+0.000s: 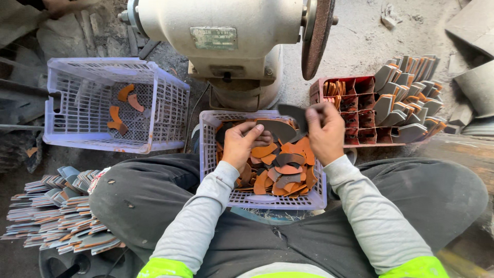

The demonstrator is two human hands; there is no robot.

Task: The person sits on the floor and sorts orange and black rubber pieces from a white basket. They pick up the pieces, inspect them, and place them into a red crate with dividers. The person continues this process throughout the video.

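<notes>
Dark trousers over dusty floor

— Where does the camera sit?
— On my head, tilted steeply down over my lap, close above my left hand and right hand.
— Which way does it face?
— Forward, toward the bench grinder at the top edge, with the white basket between my knees mid-frame.
— A second view?
— No, just this one.
</notes>
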